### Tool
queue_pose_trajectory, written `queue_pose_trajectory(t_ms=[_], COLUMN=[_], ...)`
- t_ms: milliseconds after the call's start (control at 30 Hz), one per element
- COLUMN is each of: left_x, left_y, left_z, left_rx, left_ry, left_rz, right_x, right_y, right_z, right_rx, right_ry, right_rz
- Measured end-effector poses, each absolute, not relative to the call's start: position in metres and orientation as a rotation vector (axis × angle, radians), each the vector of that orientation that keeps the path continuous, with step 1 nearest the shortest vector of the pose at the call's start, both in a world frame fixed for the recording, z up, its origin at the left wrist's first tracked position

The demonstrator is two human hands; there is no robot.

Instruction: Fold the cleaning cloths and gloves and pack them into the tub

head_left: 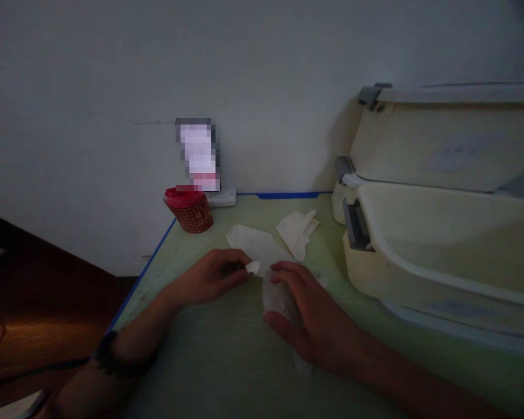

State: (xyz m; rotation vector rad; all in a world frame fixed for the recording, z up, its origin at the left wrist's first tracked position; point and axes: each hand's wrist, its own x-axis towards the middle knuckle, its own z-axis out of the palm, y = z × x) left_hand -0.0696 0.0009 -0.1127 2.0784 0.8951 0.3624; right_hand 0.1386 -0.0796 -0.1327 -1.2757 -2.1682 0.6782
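Observation:
My left hand (218, 272) is closed in a pinch on the edge of a thin white tissue (253, 240), with a small corner showing at the fingertips. My right hand (307, 305) curls around a loose, bunched part of white tissue (279, 295), thumb below and fingers above. Whether both hands hold one sheet or two I cannot tell. Just beyond them, a crumpled, folded white tissue (297, 233) lies on the green table (209, 361).
A red patterned bucket (189, 210) with a red liner stands at the far left corner. Behind it a blurred phone (199, 154) leans upright by a white block (223, 197). At right sits a large cream storage box (366, 273), its lid (419, 142) raised against the wall.

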Motion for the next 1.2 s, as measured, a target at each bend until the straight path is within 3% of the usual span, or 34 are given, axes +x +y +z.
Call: queue_pose_trajectory(t_ms=[433,567,900,1200], left_x=[-0.06,-0.059,-0.057,-0.057], left_y=[-0.005,-0.004,-0.004,-0.007], left_z=[-0.121,-0.12,-0.118,-0.118], left_rx=[2.325,2.35,2.269,2.171], left_ry=[0.716,0.735,0.777,0.857], left_rz=[0.485,0.436,0.441,0.471], right_x=[0.139,0.14,0.137,0.139], right_y=[-0.07,-0.067,-0.061,-0.06], right_z=[-0.138,-0.135,-0.131,-0.134], right_rx=[-1.205,-1.204,-1.253,-1.321], right_ry=[-2.115,-2.062,-1.537,-1.621], right_rz=[0.497,0.587,1.211,1.176])
